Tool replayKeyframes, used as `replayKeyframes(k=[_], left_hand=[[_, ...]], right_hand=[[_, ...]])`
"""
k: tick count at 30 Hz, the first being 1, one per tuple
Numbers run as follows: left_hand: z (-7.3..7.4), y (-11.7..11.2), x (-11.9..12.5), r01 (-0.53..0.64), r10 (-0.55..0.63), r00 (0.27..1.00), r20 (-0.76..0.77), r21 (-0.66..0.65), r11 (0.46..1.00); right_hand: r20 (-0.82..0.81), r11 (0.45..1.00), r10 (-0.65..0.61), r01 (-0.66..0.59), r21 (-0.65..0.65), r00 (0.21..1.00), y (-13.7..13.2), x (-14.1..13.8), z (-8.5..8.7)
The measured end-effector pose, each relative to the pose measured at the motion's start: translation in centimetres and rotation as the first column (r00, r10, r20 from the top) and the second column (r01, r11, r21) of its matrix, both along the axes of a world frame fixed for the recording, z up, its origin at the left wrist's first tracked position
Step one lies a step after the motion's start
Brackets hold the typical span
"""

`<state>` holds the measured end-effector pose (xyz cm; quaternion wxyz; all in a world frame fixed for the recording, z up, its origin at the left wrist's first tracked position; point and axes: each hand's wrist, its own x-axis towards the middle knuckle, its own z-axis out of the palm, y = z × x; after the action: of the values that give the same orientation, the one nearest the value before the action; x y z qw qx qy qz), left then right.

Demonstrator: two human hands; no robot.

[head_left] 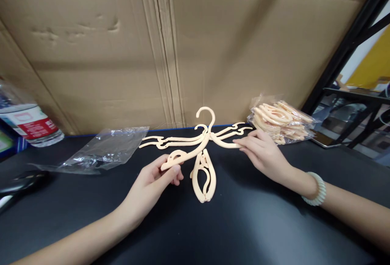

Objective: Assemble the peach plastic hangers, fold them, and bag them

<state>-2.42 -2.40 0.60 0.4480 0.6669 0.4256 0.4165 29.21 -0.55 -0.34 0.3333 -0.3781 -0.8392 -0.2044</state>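
A cream folding clothes hanger (196, 150) is held up with its arms spread and its hook pointing upward. My left hand (157, 179) pinches the end of its left arm, while my right hand (262, 149) grips the tip of the right arm, partly covering it. Behind it, other unfolded hangers (179, 139) lie on the black table, partly hidden by the held one. Below and between my hands rests a folded hanger (212, 179), its two arms closed together.
A clear bag packed with folded hangers (280, 119) sits at the right. To the left are an empty plastic bag (106, 149), a bottle with a red and white label (33, 125) and a black object (22, 182). Cardboard (243, 54) stands behind the table (231, 228).
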Motion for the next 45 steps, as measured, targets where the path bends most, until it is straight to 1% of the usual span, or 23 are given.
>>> replayKeyframes(k=[3,5,8,14,16,18,19,21,24,26,28,30,31,34,36,38,40,42,45], left_hand=[[0.0,-0.1,0.1,-0.015,0.015,1.000,0.005,0.025,1.000],[0.0,-0.1,0.2,-0.033,0.032,0.999,0.025,0.031,0.999],[0.1,-0.2,0.3,-0.061,0.061,0.997,0.057,0.004,0.998],[0.2,-0.4,0.3,-0.072,0.074,0.994,0.085,-0.030,0.997],[0.2,-0.4,0.3,-0.071,0.075,0.992,0.101,-0.038,0.997],[0.1,-0.3,0.3,-0.067,0.072,0.991,0.114,-0.046,0.997],[0.1,-0.3,0.3,-0.064,0.069,0.990,0.120,-0.049,0.997],[0.0,-0.3,0.2,-0.058,0.065,0.990,0.129,-0.057,0.997],[0.0,-0.3,0.2,-0.047,0.055,0.990,0.130,-0.064,0.997],[0.1,-0.3,0.2,-0.042,0.050,0.991,0.124,-0.065,0.997],[0.2,-0.3,0.2,-0.041,0.048,0.992,0.116,-0.063,0.997],[0.3,-0.3,0.2,-0.038,0.044,0.994,0.102,-0.063,0.997],[0.3,-0.3,0.2,-0.037,0.043,0.995,0.095,-0.063,0.997],[0.2,-0.2,0.2,-0.051,0.058,0.993,0.103,-0.070,0.996],[0.2,-0.2,0.2,-0.074,0.085,0.987,0.138,-0.083,0.994],[0.1,-0.2,0.2,-0.095,0.111,0.978,0.175,-0.095,0.991],[0.2,-0.3,0.2,-0.094,0.111,0.977,0.181,-0.100,0.991],[0.3,-0.5,0.3,-0.071,0.088,0.982,0.167,-0.105,0.992],[0.3,-0.5,0.3,-0.026,0.043,0.986,0.164,-0.108,0.994]], right_hand=[[0.099,0.995,-0.075,0.068,0.077,0.992,-0.3,0.1,0.3],[0.165,0.989,-0.102,0.083,0.119,0.981,-0.5,0.0,0.4],[0.229,0.974,-0.153,0.108,0.198,0.961,-0.9,-0.2,0.3],[0.253,0.924,-0.268,0.173,0.342,0.930,-1.4,-0.3,0.5],[0.249,0.909,-0.294,0.189,0.373,0.923,-1.4,-0.3,0.7],[0.248,0.904,-0.307,0.200,0.376,0.919,-1.4,-0.4,0.8],[0.240,0.910,-0.300,0.202,0.361,0.923,-1.3,-0.4,0.8],[0.190,0.943,-0.245,0.187,0.276,0.951,-1.2,-0.5,0.7],[-0.019,0.995,-0.078,0.079,0.058,0.997,-0.9,-0.7,0.3],[-0.188,0.998,0.003,-0.015,-0.063,0.982,-0.7,-0.8,0.1],[-0.339,0.985,0.037,-0.092,-0.148,0.940,-0.5,-0.8,-0.1],[-0.490,0.954,0.039,-0.178,-0.240,0.871,-0.3,-0.7,-0.2],[-0.558,0.928,0.034,-0.234,-0.291,0.829,-0.2,-0.7,-0.2],[-0.694,0.813,0.001,-0.404,-0.418,0.720,0.0,-0.5,0.0],[-0.743,0.744,-0.039,-0.478,-0.468,0.668,0.0,-0.4,0.1],[-0.800,0.685,-0.091,-0.546,-0.483,0.593,0.1,-0.4,0.2],[-0.852,0.627,-0.131,-0.624,-0.467,0.507,0.1,-0.5,0.2],[-0.887,0.568,-0.165,-0.693,-0.443,0.431,0.0,-0.8,0.2],[-0.912,0.492,-0.227,-0.768,-0.411,0.342,-0.4,-1.5,0.2]])
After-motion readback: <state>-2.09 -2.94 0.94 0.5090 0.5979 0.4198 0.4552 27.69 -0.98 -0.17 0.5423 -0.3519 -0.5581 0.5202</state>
